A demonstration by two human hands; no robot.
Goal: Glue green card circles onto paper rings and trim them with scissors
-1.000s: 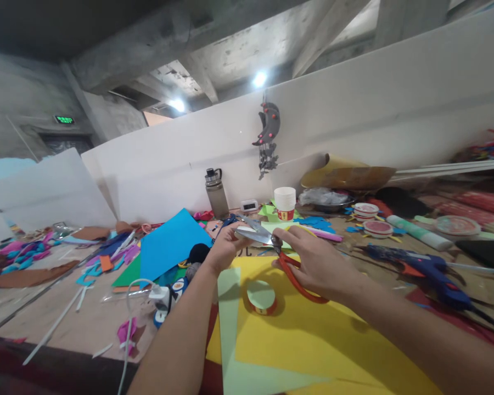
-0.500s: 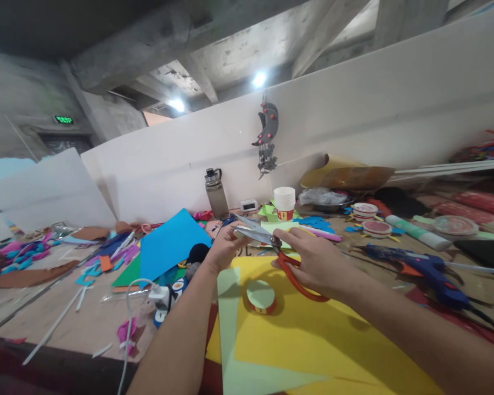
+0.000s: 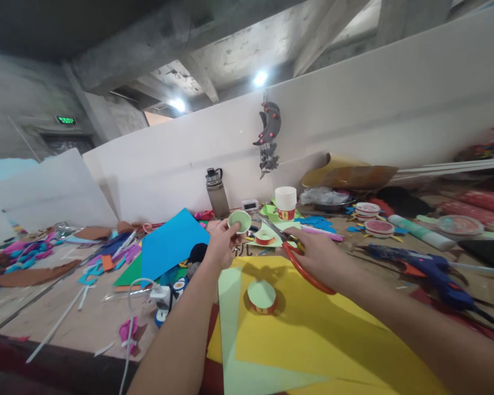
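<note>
My left hand (image 3: 223, 241) pinches a small round light-green piece (image 3: 239, 220) with a pale rim, raised above the far edge of the paper. In my right hand (image 3: 318, 249) is a pair of scissors (image 3: 300, 269) with orange-red handles, the blades pointing up and left, apart from the green piece. Below, a short cut cup section topped with a green disc (image 3: 262, 294) rests on yellow paper (image 3: 296, 329). Behind the scissors, a red-banded cup ring (image 3: 264, 238) sits on light-green paper.
Stacked paper cups (image 3: 286, 203) and a water bottle (image 3: 217, 195) stand near the white partition. A blue glue gun (image 3: 426, 274) lies at right. Blue card (image 3: 173, 241), a power strip (image 3: 163, 299) with a white cable and coloured scraps spread over the left.
The scissors have moved right and down, away from my left hand. My left hand has turned, bringing the green round piece into view. The cup ring behind is now uncovered.
</note>
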